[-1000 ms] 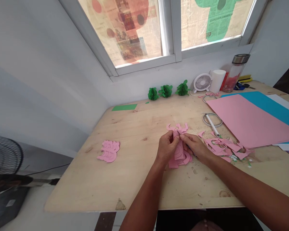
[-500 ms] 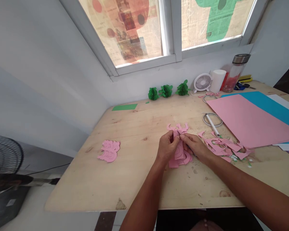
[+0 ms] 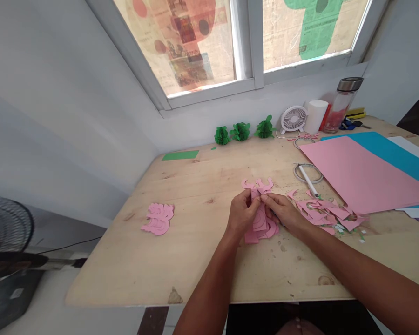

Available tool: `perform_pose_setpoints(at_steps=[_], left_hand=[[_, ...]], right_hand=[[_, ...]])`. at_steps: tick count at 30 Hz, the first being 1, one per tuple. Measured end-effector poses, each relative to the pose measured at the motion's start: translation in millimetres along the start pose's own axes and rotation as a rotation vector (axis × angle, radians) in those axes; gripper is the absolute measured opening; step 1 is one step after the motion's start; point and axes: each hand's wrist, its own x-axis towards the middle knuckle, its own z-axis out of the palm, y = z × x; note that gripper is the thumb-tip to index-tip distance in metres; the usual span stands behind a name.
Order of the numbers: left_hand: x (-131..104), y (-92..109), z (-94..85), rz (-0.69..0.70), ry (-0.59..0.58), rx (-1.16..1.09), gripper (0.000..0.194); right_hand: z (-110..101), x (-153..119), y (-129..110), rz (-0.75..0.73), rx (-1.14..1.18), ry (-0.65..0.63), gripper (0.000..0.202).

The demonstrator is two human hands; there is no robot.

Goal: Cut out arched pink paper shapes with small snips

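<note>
Several cut pink paper pieces lie in a loose pile under and between my hands. My left hand pinches pink paper at the top of this pile. My right hand meets it from the other side, thumb and finger closed on the same paper, and the fingertips of both hands nearly touch. A small dark tip shows between them, too small to make out. Curved pink cut-outs stick out just beyond my fingers. Off to the left, a fanned stack of pink shapes rests on the wooden table.
Pink scraps lie right of my right hand, below a white pen. Large pink sheets cover the right side. Green paper figures, a small fan and a glass bottle stand along the wall.
</note>
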Motion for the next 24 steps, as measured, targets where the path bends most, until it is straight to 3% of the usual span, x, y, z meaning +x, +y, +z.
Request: perform_pose_setpoints(at_steps=[24], left_hand=[[-0.3, -0.1, 0.2, 0.002, -0.003, 0.004, 0.023]], right_hand=[[0.1, -0.5, -1.2, -0.005, -0.004, 0.004, 0.04]])
